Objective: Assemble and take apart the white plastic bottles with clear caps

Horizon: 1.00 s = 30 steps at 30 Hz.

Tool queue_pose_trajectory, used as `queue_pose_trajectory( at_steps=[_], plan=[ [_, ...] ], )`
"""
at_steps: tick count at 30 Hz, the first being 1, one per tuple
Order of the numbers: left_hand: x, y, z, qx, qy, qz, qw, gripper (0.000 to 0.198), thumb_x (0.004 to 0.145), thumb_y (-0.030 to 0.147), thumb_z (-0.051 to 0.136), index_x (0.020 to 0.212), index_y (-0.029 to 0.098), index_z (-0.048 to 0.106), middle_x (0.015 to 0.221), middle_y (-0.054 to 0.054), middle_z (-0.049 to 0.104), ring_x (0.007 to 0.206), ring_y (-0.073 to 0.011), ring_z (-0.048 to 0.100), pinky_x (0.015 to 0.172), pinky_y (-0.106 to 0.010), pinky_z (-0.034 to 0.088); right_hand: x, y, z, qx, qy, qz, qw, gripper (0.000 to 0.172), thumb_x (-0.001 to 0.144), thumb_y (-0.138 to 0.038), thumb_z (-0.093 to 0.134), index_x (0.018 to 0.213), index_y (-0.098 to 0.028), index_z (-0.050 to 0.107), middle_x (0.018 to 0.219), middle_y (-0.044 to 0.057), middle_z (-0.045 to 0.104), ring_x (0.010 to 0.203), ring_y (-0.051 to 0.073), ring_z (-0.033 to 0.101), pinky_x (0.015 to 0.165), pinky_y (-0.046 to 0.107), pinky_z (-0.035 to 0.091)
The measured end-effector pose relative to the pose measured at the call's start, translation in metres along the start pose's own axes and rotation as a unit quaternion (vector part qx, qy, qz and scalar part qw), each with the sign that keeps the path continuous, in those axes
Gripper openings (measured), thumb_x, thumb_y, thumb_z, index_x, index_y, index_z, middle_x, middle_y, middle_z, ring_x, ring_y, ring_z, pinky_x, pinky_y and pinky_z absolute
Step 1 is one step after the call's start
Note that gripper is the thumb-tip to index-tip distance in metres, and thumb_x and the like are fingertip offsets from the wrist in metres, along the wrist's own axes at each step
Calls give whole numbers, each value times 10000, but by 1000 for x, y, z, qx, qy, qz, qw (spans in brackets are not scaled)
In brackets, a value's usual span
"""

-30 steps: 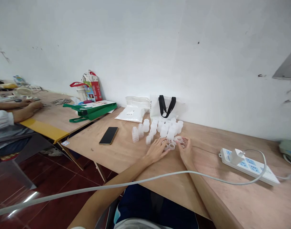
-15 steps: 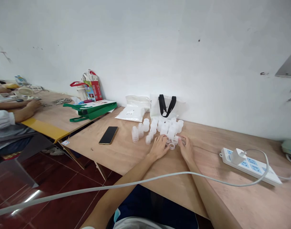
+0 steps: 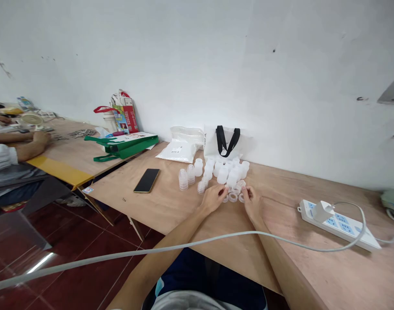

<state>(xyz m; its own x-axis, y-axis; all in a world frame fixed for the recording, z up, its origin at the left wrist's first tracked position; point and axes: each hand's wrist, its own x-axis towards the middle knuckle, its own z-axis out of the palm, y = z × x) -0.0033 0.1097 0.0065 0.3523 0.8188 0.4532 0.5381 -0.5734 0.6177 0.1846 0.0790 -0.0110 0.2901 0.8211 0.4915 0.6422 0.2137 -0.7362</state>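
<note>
While the left hand (image 3: 212, 199) and right hand (image 3: 252, 201) are resting slightly apart, both are touching or nearly touching clear plastic rings (image 3: 233, 197) on the table (image 3: 313, 275), just before white bottles (image 3: 222, 175); any grip is unclear.

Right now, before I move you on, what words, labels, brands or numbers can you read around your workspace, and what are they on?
Nothing can be quoted; every marking is too small or blurred:
White sachet: printed label, unreadable.
White bag with black handles: small print, unreadable.
Red printed carton: print unreadable.
Sticker on the table edge: unreadable.
Power strip: blue markings, unreadable.
</note>
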Motion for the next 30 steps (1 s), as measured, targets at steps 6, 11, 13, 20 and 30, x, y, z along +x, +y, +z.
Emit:
queue_pose_trajectory(
  at_steps=[6,11,13,20,30],
  plan=[
    [0,0,-3,43,-106,3,993,358,958,291,525,625,208,625,604,6,602,605,-147,539,591,-262,360,-12,-15,7,-74,-170,-93,978,499,974,-646,390,760,-277,649,645,39,644,636,231,562,655,330,426],
    [2,-1,-5,39,-115,-4,993,338,920,270,566,593,211,629,597,5,615,601,-154,566,560,-267,332,-8,-15,6,-94,-201,-92,971,480,975,-644,386,813,-291,668,644,33,649,673,245,598,672,332,445],
    [2,-2,-5,47,-115,-6,992,355,933,297,558,595,211,628,598,2,616,604,-157,570,554,-271,315,-7,-15,5,-96,-200,-92,971,477,975,-638,392,812,-288,672,642,32,649,681,247,607,678,331,450],
    [3,-4,-4,44,-97,-16,994,359,971,326,522,650,206,626,641,-2,630,628,-158,577,571,-267,326,-11,-13,9,-91,-169,-103,976,512,997,-603,368,761,-276,683,655,42,659,662,236,605,667,321,430],
    [1,-4,0,66,-54,-51,995,161,1002,325,495,925,221,591,967,-36,672,794,-193,652,676,-284,460,13,18,-2,-56,43,-26,997,525,973,-608,373,1156,-207,659,1218,147,640,1178,304,572,1041,467,432]
  ],
)
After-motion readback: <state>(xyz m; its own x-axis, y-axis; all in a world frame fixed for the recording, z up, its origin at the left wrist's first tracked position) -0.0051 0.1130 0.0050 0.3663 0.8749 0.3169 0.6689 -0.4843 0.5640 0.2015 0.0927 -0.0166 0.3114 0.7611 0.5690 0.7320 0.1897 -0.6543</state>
